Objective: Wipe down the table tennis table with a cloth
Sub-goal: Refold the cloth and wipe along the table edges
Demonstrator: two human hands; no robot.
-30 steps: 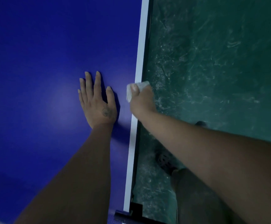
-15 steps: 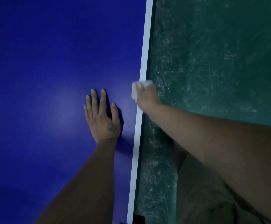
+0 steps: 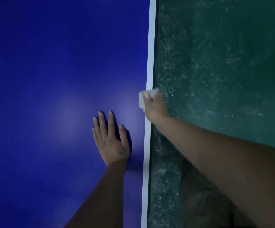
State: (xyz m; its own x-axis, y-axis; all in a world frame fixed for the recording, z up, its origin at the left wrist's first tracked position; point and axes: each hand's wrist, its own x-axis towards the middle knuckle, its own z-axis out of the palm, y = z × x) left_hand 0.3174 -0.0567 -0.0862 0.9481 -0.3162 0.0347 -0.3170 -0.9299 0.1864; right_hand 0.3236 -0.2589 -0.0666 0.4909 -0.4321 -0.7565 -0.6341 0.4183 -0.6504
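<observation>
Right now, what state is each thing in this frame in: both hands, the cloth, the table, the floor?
left hand: flat on the blue top, fingers straight, holding nothing.
right hand: grips the cloth at the table's side edge.
cloth: white, bunched, held against the white edge line.
table: blue top, glossy, showing a soft light reflection.
floor: green, scuffed with pale marks.
</observation>
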